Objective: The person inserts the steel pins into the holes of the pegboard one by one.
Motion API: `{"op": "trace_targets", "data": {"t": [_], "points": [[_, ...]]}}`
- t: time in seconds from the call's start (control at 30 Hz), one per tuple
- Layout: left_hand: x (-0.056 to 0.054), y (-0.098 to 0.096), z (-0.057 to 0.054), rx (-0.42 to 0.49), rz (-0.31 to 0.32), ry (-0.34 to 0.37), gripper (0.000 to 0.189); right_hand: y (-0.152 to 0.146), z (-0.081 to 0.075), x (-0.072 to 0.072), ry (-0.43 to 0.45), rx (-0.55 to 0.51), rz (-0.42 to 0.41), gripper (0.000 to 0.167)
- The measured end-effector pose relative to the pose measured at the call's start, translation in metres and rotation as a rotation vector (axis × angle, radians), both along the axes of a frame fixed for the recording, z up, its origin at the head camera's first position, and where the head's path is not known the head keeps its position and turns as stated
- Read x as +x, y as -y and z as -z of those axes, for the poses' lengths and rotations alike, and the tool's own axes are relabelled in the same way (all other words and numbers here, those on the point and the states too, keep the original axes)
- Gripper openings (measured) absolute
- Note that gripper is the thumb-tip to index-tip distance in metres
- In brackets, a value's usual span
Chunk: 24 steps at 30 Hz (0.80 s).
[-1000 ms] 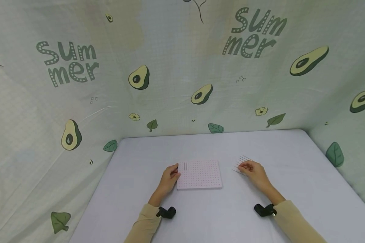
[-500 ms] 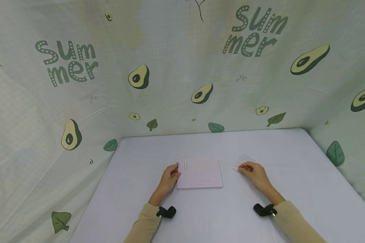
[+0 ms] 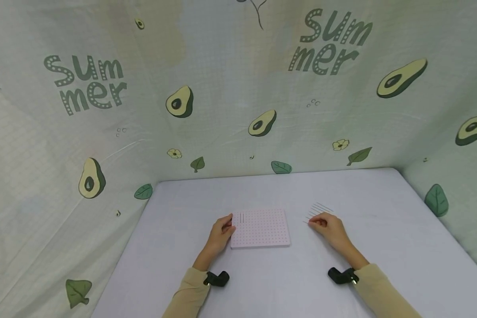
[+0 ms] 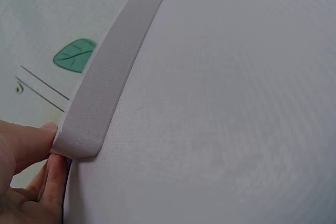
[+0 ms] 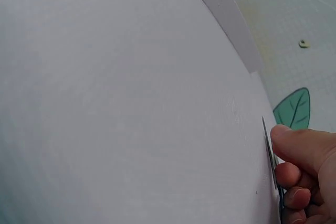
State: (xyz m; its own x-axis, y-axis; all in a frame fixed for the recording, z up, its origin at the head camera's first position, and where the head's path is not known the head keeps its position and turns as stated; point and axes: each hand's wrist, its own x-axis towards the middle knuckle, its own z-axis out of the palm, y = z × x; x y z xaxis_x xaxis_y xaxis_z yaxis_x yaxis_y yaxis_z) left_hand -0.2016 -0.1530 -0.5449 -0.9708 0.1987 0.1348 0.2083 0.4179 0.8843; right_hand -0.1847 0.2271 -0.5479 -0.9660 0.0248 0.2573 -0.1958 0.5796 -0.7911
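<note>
A pale pink board with rows of small holes (image 3: 262,229) lies on the table. My left hand (image 3: 219,234) grips its left edge; the left wrist view shows thumb and fingers at the board's corner (image 4: 79,142). Two thin dark needle-like rods (image 4: 44,83) stand upright in the board near that hand. My right hand (image 3: 331,230) is low over the table, right of the board, fingers curled and fingertips right at one thin rod (image 5: 268,145). I cannot tell whether the fingers pinch it.
Several more thin rods (image 3: 319,207) lie slanted in a row just beyond the right hand. A white cloth covers the table (image 3: 270,282). Behind it hangs a pale green curtain (image 3: 218,66) printed with avocados and leaves.
My right hand has shifted slightly left and toward me along the nearest rod. The left hand stays on the board's edge, and the two upright rods stand as before.
</note>
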Motion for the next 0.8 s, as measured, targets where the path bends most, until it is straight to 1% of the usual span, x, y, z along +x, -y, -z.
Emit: {"op": "trace_targets", "data": {"t": [0.13, 0.27, 0.33, 0.5, 0.57, 0.8], "points": [[0.0, 0.001, 0.003, 0.002, -0.002, 0.004, 0.047, 0.002, 0.002, 0.001, -0.001, 0.013, 0.013, 0.009], [0.001, 0.001, 0.003, 0.015, 0.004, 0.003, 0.047, 0.003, 0.003, 0.003, -0.007, 0.035, 0.015, 0.008], [0.007, -0.002, -0.008, 0.025, 0.009, 0.009, 0.046, 0.003, 0.002, 0.003, -0.014, 0.047, 0.01, 0.007], [0.005, -0.002, -0.009, 0.014, 0.004, 0.022, 0.047, 0.003, 0.001, 0.003, -0.042, 0.054, -0.004, 0.008], [0.0, 0.001, 0.001, 0.007, 0.001, 0.019, 0.047, 0.003, 0.001, 0.002, -0.046, 0.051, -0.006, 0.008], [0.0, 0.0, 0.0, 0.001, -0.004, 0.019, 0.047, 0.005, 0.0, 0.001, -0.026, 0.05, -0.005, 0.01]]}}
